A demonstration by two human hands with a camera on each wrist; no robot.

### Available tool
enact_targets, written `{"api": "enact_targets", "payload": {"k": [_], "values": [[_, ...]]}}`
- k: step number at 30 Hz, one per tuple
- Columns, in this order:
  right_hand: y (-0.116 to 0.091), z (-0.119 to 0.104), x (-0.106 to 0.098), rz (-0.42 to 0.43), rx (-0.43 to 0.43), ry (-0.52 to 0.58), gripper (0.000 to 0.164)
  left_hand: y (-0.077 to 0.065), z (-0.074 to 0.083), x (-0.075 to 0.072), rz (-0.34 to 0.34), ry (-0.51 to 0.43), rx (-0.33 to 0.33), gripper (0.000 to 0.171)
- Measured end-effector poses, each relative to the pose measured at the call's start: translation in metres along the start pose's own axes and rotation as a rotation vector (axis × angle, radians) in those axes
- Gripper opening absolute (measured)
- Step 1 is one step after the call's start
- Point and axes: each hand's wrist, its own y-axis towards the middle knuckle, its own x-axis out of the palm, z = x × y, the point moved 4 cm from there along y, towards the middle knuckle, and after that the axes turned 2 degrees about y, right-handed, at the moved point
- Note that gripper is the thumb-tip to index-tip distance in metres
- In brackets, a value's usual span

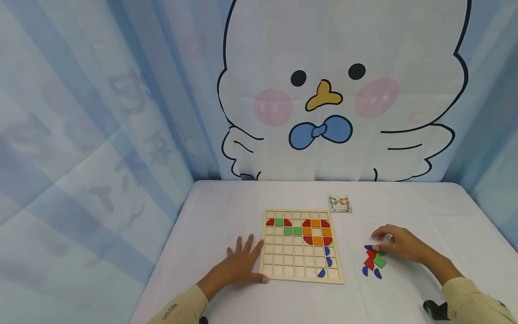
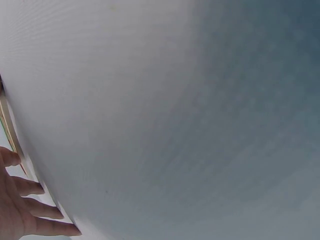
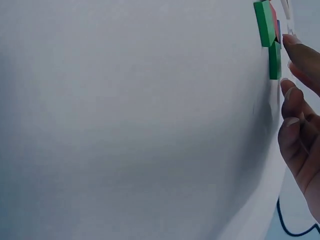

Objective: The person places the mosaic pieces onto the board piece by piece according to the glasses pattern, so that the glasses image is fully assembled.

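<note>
A wooden grid board [image 1: 289,260] lies on the white table, with red, green and orange tiles set in its upper rows. Three blue rounded tiles [image 1: 329,261] sit toward its right side, the lowest one tilted. My left hand [image 1: 241,265] lies with spread fingers at the board's left edge, thumb and a fingertip touching it. To the right of the board is a small group of loose tiles: red [image 1: 369,264], green [image 1: 380,262] and blue [image 1: 365,271]. Over them reaches my right hand [image 1: 404,244], thumb beside a blue tile [image 1: 368,247], thumb and forefinger apart.
A small pattern card [image 1: 340,204] lies behind the board's back right corner. Near the right sleeve is a dark object [image 1: 435,310] at the table's front. A curtain with a cartoon figure [image 1: 323,157] hangs behind the table, and a blue curtain [image 1: 101,157] hangs at left.
</note>
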Motion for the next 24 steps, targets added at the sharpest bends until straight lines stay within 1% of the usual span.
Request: {"api": "enact_targets", "payload": {"k": [2,5,8,10,16,24], "values": [[-0.004,0.005,0.001,0.002,0.000,-0.013,0.038,0.000,0.000,0.000,0.002,-0.003,0.003,0.109],[-0.009,0.010,0.003,0.029,0.001,-0.032,0.039,-0.001,0.001,-0.001,0.004,-0.012,0.003,0.108],[-0.012,0.012,0.003,0.066,0.005,-0.050,0.038,-0.001,0.001,-0.002,0.015,-0.010,0.006,0.108],[-0.013,0.013,0.004,0.075,0.020,-0.050,0.038,-0.001,0.002,-0.002,0.018,-0.009,0.007,0.108],[-0.017,0.012,0.006,0.052,0.085,-0.014,0.039,-0.003,0.002,-0.003,0.014,-0.004,0.006,0.108],[-0.018,0.009,0.006,0.048,0.082,-0.005,0.030,-0.003,0.002,-0.004,0.017,-0.007,0.009,0.108]]}}
